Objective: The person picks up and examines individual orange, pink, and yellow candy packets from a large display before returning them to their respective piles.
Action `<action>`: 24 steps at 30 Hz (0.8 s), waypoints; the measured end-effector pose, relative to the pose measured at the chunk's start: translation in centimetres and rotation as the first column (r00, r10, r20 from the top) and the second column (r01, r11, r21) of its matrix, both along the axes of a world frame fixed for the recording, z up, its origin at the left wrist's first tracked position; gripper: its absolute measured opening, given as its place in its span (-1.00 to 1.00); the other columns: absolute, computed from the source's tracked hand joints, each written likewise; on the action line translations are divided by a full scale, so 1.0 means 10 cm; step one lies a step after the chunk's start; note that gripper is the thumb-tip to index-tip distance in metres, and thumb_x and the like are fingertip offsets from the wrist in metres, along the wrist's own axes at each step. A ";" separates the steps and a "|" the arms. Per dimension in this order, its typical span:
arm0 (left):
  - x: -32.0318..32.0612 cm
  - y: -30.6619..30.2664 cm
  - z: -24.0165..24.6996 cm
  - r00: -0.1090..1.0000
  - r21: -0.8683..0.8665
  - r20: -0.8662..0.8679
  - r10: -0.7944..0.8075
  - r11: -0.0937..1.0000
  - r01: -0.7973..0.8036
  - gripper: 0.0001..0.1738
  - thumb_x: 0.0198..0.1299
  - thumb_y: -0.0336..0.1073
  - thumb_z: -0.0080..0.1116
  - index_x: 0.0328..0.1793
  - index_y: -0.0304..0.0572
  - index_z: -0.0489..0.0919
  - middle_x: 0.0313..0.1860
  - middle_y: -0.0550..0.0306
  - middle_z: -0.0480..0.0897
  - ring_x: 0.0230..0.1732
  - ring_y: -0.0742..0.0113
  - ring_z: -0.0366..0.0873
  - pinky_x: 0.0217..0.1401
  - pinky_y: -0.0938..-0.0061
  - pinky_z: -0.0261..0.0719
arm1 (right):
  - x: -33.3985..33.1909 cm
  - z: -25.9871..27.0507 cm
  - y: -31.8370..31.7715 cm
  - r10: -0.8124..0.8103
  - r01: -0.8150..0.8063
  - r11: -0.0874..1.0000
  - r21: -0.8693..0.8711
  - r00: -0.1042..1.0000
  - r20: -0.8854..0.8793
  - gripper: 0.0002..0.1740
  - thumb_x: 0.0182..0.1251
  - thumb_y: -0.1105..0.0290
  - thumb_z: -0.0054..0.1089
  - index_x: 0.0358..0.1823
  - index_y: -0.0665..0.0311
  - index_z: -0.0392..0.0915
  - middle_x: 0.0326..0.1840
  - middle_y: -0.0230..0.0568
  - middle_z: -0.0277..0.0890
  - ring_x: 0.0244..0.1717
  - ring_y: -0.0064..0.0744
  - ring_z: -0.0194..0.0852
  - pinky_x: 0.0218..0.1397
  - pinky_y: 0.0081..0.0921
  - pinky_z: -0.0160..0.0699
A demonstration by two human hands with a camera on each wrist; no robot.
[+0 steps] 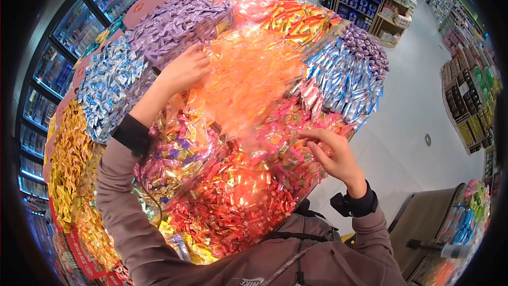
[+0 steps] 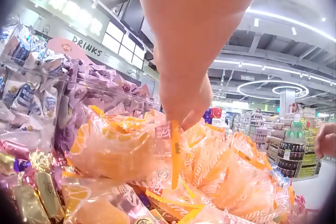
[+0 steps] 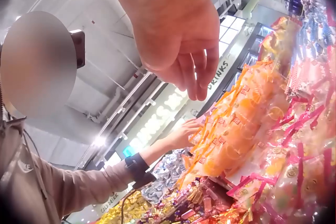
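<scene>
A heap of orange candy packets (image 1: 248, 74) in clear wrappers fills the middle of the display. My left hand (image 1: 186, 69) is at the heap's left edge, beside the purple-wrapped candies (image 1: 172, 26). In the left wrist view, its fingers (image 2: 184, 106) point down and pinch the edge of an orange candy packet (image 2: 118, 150); the fingertips are partly hidden. My right hand (image 1: 334, 153) hovers over pink-wrapped candies (image 1: 288, 132) at the near right, its fingers loosely bent. Nothing shows in that hand (image 3: 184, 50) in the right wrist view.
Red-wrapped candies (image 1: 233, 196) lie closest to my body. Blue-and-white sticks (image 1: 346, 77) are piled at the right, gold candies (image 1: 71, 159) at the far left. Clear dividers separate the heaps. Fridges (image 1: 53, 58) line the left wall; shelves (image 1: 465, 95) stand across the aisle.
</scene>
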State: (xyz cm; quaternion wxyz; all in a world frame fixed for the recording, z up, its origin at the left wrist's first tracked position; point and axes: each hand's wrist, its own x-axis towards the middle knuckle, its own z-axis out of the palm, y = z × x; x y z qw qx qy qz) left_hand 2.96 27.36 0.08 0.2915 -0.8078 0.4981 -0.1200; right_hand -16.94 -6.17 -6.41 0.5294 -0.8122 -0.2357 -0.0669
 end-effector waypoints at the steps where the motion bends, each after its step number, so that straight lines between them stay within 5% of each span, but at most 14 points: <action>1: -0.03 -0.01 0.08 0.999 0.061 0.041 0.014 0.998 -0.016 -0.70 -0.20 -0.35 0.11 -0.23 -0.12 0.47 -0.14 0.23 0.48 0.06 0.32 0.36 0.37 0.22 0.06 | -0.01 -0.01 -0.02 0.006 -0.006 1.000 -0.010 1.000 -0.015 -0.74 0.20 0.58 -0.03 -0.07 0.34 0.46 -0.16 -0.20 0.53 -0.23 -0.44 0.52 -0.19 -0.58 0.47; 4: -0.10 0.07 0.31 0.986 -0.129 0.166 0.001 0.991 0.020 -0.78 -0.16 -0.40 0.07 -0.28 -0.12 0.49 -0.22 0.24 0.49 -0.03 0.35 0.39 0.34 0.23 0.08 | -0.04 -0.06 -0.07 -0.047 0.046 0.998 0.049 0.999 0.014 -0.75 0.17 0.55 0.01 -0.10 0.29 0.49 -0.23 -0.20 0.53 -0.26 -0.41 0.52 -0.27 -0.57 0.45; 6: -0.29 0.05 0.44 0.992 -0.455 0.066 0.107 0.888 -0.066 -0.75 -0.11 -0.43 0.10 -0.22 -0.23 0.50 -0.25 0.17 0.51 -0.13 0.26 0.46 0.17 0.32 0.31 | -0.06 -0.04 -0.11 -0.065 0.066 0.994 0.085 0.998 -0.020 -0.76 0.18 0.55 0.00 -0.11 0.29 0.49 -0.22 -0.21 0.53 -0.25 -0.44 0.52 -0.27 -0.59 0.44; 8: -0.54 -0.13 0.48 0.970 -0.749 -0.188 0.156 0.616 -0.245 -0.71 -0.06 -0.41 0.14 -0.15 -0.30 0.49 -0.27 0.14 0.53 -0.18 0.26 0.50 0.06 0.38 0.42 | -0.07 -0.04 -0.14 -0.087 0.090 0.989 0.118 0.996 -0.032 -0.77 0.19 0.54 -0.01 -0.11 0.31 0.49 -0.22 -0.22 0.54 -0.24 -0.48 0.51 -0.27 -0.61 0.44; 9: -0.65 -0.24 0.41 0.952 -0.831 -0.298 0.071 0.471 -0.295 -0.71 0.06 -0.39 0.12 -0.09 -0.41 0.47 -0.29 0.16 0.56 -0.28 0.42 0.51 -0.14 0.54 0.47 | -0.05 -0.06 -0.14 -0.101 0.103 0.986 0.134 0.995 -0.027 -0.78 0.20 0.53 -0.01 -0.11 0.31 0.49 -0.23 -0.23 0.54 -0.25 -0.49 0.51 -0.26 -0.62 0.43; 10: -0.76 -0.37 0.24 0.835 -0.836 -0.540 -0.104 0.180 -0.518 -0.71 0.08 -0.35 0.13 -0.07 -0.32 0.50 -0.32 0.17 0.57 -0.29 0.48 0.50 -0.18 0.58 0.44 | -0.05 -0.06 -0.15 -0.117 0.119 0.981 0.151 0.993 -0.022 -0.78 0.21 0.52 -0.01 -0.12 0.32 0.49 -0.23 -0.24 0.54 -0.25 -0.51 0.51 -0.26 -0.62 0.43; 12: -1.11 -0.76 0.16 0.615 -0.651 -0.726 -0.308 0.020 -0.759 -0.70 0.13 -0.29 0.14 -0.11 -0.39 0.51 -0.40 0.31 0.50 -0.32 0.64 0.39 -0.23 0.67 0.40 | -0.06 -0.02 -0.10 -0.113 0.124 0.963 0.241 0.992 -0.059 -0.80 0.23 0.50 -0.01 -0.13 0.33 0.49 -0.23 -0.26 0.54 -0.25 -0.53 0.50 -0.25 -0.63 0.43; 13: -1.26 -0.90 0.14 0.529 -0.602 -0.759 -0.378 0.098 -0.793 -0.75 0.17 -0.29 0.08 -0.15 -0.37 0.53 -0.49 0.37 0.46 -0.34 0.66 0.37 -0.29 0.71 0.38 | -0.06 0.00 -0.07 -0.111 0.128 0.950 0.283 0.991 -0.077 -0.80 0.24 0.49 -0.01 -0.13 0.33 0.49 -0.24 -0.26 0.54 -0.24 -0.54 0.50 -0.25 -0.63 0.42; 14: -1.43 -1.01 0.17 0.331 -0.380 -0.889 -0.317 0.106 -0.919 -0.77 0.21 -0.29 0.01 -0.17 -0.33 0.53 -0.54 0.41 0.42 -0.35 0.67 0.36 -0.32 0.73 0.35 | -0.08 0.03 -0.05 -0.082 0.113 0.937 0.330 0.991 -0.107 -0.80 0.25 0.47 -0.01 -0.13 0.34 0.49 -0.24 -0.28 0.54 -0.24 -0.55 0.49 -0.24 -0.63 0.42; 16: -1.68 -1.26 0.03 0.119 -0.248 -0.720 -0.684 0.093 -0.964 -0.68 0.23 -0.28 -0.02 0.05 -0.32 0.42 -0.31 0.27 0.51 -0.25 0.57 0.49 -0.22 0.67 0.48 | -0.13 0.10 -0.02 -0.026 0.095 0.901 0.422 0.986 -0.166 -0.81 0.27 0.45 -0.02 -0.13 0.34 0.49 -0.25 -0.30 0.54 -0.24 -0.57 0.49 -0.23 -0.63 0.43; 21: -1.97 -1.60 0.02 0.016 -0.192 -0.622 -0.783 0.133 -0.972 -0.59 0.25 -0.30 -0.07 0.20 -0.31 0.33 -0.19 0.21 0.52 -0.17 0.53 0.50 -0.15 0.70 0.46 | -0.25 0.18 -0.07 0.123 0.023 0.758 0.652 0.976 -0.177 -0.76 0.35 0.40 -0.11 -0.10 0.38 0.45 -0.18 -0.28 0.49 -0.21 -0.59 0.44 -0.14 -0.65 0.41; 24: -1.94 -1.58 -0.04 -0.001 -0.174 -0.771 -0.636 0.213 -0.961 -0.59 0.26 -0.31 -0.09 0.20 -0.35 0.31 -0.09 0.15 0.51 -0.09 0.50 0.48 -0.06 0.63 0.43 | -0.29 0.13 -0.15 0.111 0.033 0.722 0.691 0.980 -0.163 -0.77 0.34 0.40 -0.10 -0.11 0.38 0.45 -0.20 -0.31 0.49 -0.24 -0.61 0.44 -0.15 -0.66 0.41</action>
